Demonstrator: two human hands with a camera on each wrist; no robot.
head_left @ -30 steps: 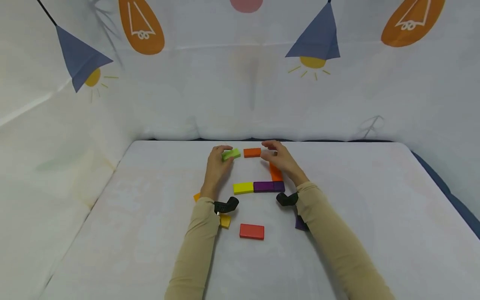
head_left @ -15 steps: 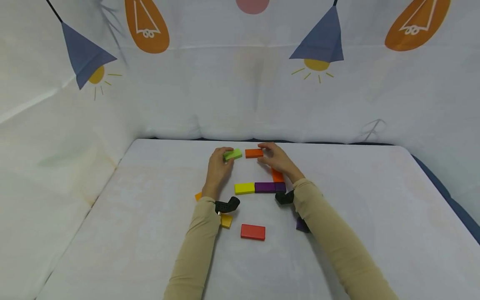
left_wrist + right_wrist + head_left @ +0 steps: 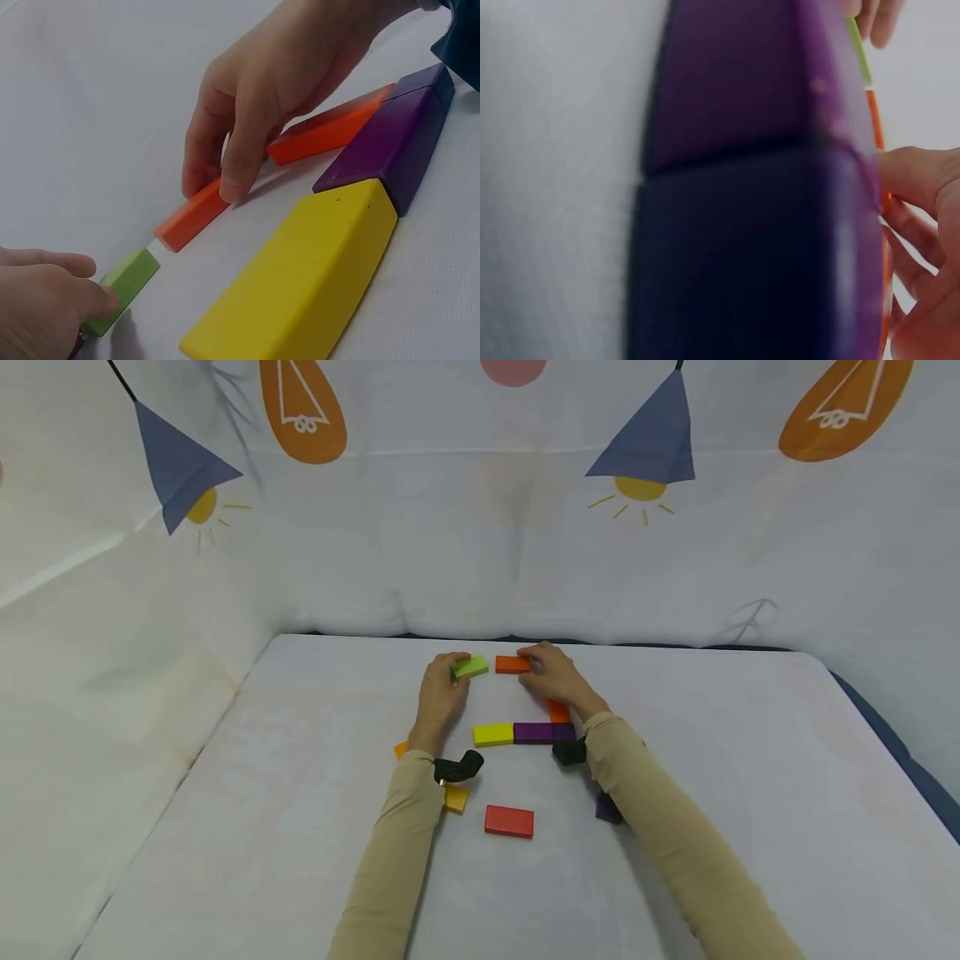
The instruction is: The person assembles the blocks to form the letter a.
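Note:
At the far part of the table, my left hand (image 3: 442, 697) holds a light green block (image 3: 472, 667) between thumb and fingers. To its right, a short gap away, lies an orange block (image 3: 510, 665). My right hand (image 3: 558, 678) pinches that block's right end, thumb on the near side, as the left wrist view shows. A second orange block (image 3: 559, 713) slants under the right hand, its near end at a dark purple block (image 3: 564, 732). This joins a row with a purple block (image 3: 532, 733) and a yellow block (image 3: 492, 735).
Nearer on the white table (image 3: 262, 827) lie a red block (image 3: 509, 821), a deep yellow block (image 3: 456, 798) beside the left sleeve, and a dark purple piece (image 3: 607, 808) partly under the right sleeve. An orange-yellow piece (image 3: 401, 749) shows left of the left wrist. A printed cloth (image 3: 450, 543) hangs behind.
My right hand has moved left onto the right end of the far orange block and closed its fingers there. The left hand keeps hold of the green block. The head view has shifted slightly.

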